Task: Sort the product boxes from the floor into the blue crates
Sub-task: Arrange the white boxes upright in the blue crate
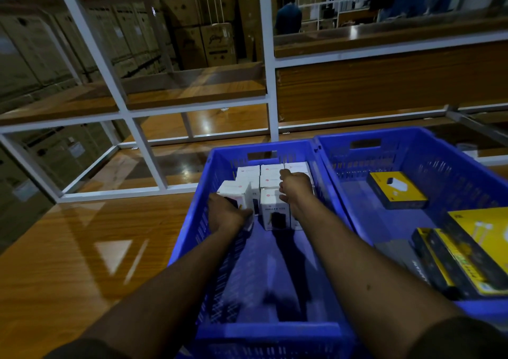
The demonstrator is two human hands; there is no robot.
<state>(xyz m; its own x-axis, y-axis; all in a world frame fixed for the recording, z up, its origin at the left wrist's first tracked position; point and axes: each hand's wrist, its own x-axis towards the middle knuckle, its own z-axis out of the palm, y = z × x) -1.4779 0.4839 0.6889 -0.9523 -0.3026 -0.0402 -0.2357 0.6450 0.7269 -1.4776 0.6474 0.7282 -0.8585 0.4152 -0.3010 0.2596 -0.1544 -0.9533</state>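
Two blue crates stand side by side on a wooden surface. Several white product boxes [270,180] are packed upright at the far end of the left crate [192,237]. My left hand [224,214] grips a white box [233,193] at the left of that group. My right hand [295,189] is curled on top of the white boxes at the right; what its fingers hold is hidden. The right crate [445,160] holds a black and yellow box [397,189] and several flat yellow and black boxes [464,257].
A white metal rack [265,64] with wooden shelves stands behind the crates. Stacked brown cartons [217,44] show through it, and a person [288,13] stands far back. The glossy wooden surface [82,248] stretches to the left.
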